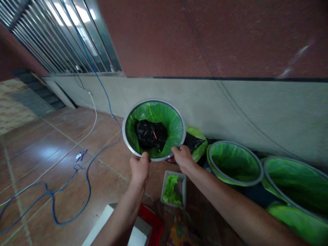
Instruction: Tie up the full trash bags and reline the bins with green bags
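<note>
Between both my hands is a round trash can (124, 131) with a grey rim and a green liner (174, 124). A tied black plastic bag (146, 133) with a small pink strip on it lies inside. My left hand (140, 168) grips the near rim, thumb on top and fingers beneath. Farther right along the same rim, my right hand (182, 158) is closed on it in the same way. Just behind that hand sits a green bag with black plastic (192, 142) in it. The lower body of the can is hidden from this angle.
Two more green-lined cans, a nearer one (235, 160) and another (294, 181), stand along the wall at right. Below my hands is a small tray (183, 191) holding green plastic. Blue hose (89, 184), a white cable (87, 135) and keys (81, 155) lie on the tiles.
</note>
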{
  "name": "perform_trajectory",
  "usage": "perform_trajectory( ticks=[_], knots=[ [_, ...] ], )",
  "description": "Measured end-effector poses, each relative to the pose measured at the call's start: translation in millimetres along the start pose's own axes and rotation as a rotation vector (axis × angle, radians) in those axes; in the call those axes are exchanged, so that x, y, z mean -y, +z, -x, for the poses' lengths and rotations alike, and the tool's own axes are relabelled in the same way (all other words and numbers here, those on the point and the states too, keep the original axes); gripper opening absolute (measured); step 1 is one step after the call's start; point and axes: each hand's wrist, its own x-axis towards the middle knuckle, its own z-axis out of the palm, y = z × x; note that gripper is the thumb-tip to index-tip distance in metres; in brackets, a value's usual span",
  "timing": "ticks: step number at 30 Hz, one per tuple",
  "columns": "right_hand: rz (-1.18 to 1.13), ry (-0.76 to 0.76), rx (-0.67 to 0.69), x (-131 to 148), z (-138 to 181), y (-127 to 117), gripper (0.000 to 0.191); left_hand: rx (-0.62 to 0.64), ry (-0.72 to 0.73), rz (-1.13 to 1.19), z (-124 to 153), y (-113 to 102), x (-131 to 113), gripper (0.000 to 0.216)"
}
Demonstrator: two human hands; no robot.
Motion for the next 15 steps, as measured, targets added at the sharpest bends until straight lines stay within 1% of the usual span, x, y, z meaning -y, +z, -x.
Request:
perform_trajectory(
  ticks=[3, 5, 7, 9, 11, 12, 15],
  knots=[
    [0.027, -0.035, -0.087, 1, 70, -61, 0.019, 0.088, 0.084, -0.068, 73, -6, -5, 0.018],
    [0.058, -0.060, -0.167, -8, 118, -102, 0.021, 0.149, 0.108, -0.121, 123, -10, -4, 0.019],
    [0.070, -0.044, -0.241, -27, 162, -138, 0.023, 0.251, 0.051, -0.169, 170, -14, 4, 0.016],
    [0.087, 0.024, -0.344, -55, 198, -167, 0.026, 0.335, -0.069, -0.208, 210, -17, 19, 0.011],
    [0.142, 0.130, -0.389, -88, 223, -188, 0.025, 0.418, -0.149, -0.221, 239, -18, 41, 0.004],
    [0.156, 0.163, -0.411, -105, 231, -196, 0.025, 0.446, -0.166, -0.222, 250, -18, 54, 0.007],
    [0.156, 0.210, -0.409, -155, 238, -209, 0.022, 0.513, -0.211, -0.303, 266, -15, 94, 0.011]
  ],
)
